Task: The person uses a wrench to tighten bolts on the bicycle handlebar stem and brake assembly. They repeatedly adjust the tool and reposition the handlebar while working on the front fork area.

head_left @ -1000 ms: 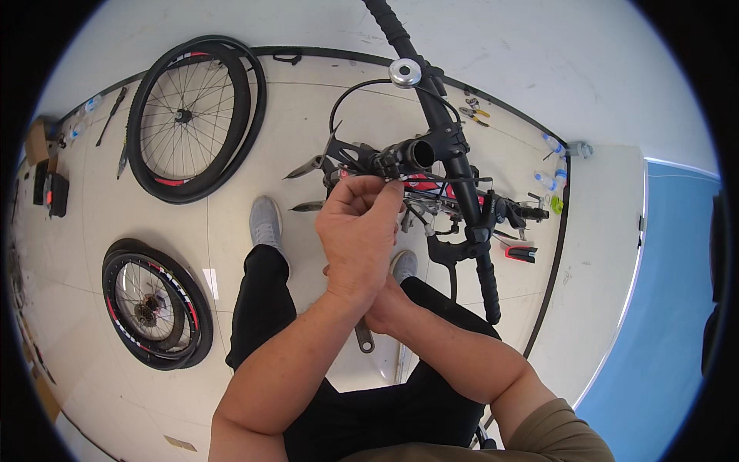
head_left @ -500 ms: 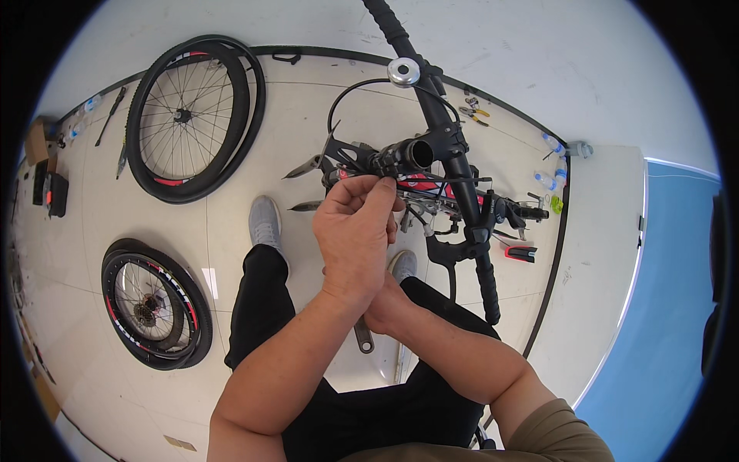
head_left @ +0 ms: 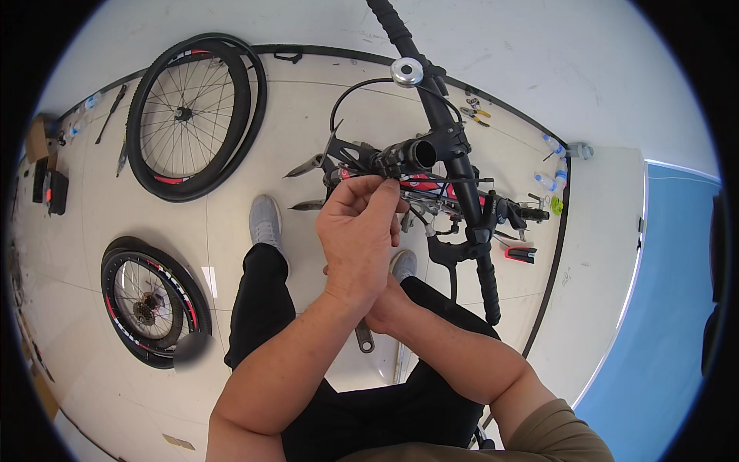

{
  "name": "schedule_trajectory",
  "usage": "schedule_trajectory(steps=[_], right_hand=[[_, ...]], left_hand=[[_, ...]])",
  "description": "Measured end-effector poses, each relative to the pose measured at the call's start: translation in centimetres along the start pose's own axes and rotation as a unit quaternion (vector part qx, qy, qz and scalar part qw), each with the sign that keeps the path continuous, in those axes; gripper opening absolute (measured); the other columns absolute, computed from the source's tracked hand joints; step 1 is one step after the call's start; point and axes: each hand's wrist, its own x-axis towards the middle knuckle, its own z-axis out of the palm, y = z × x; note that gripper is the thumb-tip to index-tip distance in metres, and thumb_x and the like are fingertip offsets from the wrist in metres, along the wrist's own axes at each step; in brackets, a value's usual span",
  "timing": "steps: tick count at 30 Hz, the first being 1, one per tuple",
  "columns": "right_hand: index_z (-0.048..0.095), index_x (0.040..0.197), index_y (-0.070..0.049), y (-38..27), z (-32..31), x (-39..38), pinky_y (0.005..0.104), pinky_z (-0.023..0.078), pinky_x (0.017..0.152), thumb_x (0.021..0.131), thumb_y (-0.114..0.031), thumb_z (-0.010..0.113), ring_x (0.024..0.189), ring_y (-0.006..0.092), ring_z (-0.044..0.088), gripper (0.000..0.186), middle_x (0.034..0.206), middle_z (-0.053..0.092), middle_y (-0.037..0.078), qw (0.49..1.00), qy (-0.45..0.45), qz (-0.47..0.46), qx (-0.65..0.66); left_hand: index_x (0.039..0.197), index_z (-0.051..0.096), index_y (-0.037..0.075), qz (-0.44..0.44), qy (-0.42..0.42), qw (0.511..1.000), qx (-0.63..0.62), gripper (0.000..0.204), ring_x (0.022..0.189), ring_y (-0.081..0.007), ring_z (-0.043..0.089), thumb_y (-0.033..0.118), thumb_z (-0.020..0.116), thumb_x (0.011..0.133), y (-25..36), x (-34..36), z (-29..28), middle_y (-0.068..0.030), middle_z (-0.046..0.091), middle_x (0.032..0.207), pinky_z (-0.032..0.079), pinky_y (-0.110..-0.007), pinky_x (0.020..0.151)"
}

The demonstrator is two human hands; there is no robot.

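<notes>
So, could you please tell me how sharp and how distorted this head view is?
Head view: strong fisheye, the black baseboard bows along the floor; black corners; left hand and handlebar are sharp; a blurred smudge beside the lower wheel; soft, even light.

left hand pinching cables at handlebar stem

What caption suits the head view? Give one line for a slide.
Left hand pinches cables beside a bicycle's black handlebar; right hand mostly hidden beneath; two wheels lie on the floor.

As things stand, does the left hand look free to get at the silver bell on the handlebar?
Probably yes: the left hand is at the stem, and nothing lies between it and the bell.
</notes>
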Motion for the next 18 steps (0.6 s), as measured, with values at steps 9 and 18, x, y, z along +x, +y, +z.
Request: schedule_trajectory(steps=[9, 18], right_hand=[[0.048, 0.123, -0.010, -0.6, 0.8, -0.3, 0.0300, 0.050, 0.078, 0.099, -0.027, 0.059, 0.099, 0.0110, 0.057, 0.032, 0.111, 0.055, 0.000, 1.000, 0.026, 0.015, 0.001], [0.055, 0.089, -0.006, -2.3, 2.9, -1.4, 0.0287, 0.041, 0.054, 0.090, -0.017, 0.066, 0.058, 0.0115, 0.052, 0.016, 0.070, 0.056, 0.002, 0.983, 0.136, -0.124, 0.002]], left_hand=[[0.096, 0.060, 0.003, 0.014, -0.017, 1.000, -0.003, 0.013, 0.054, -0.0098, 0.054, 0.010, 0.070, 0.092, 0.0, 0.4, -0.4, -0.0083, 0.067, 0.078, 0.042, -0.024, 0.049], [0.103, 0.061, 0.001, 0.221, -0.027, 0.968, 0.118, 0.010, 0.074, -0.0045, 0.059, -0.002, 0.057, 0.094, 1.4, 1.3, -1.5, -0.0046, 0.066, 0.090, 0.048, -0.020, 0.065]])
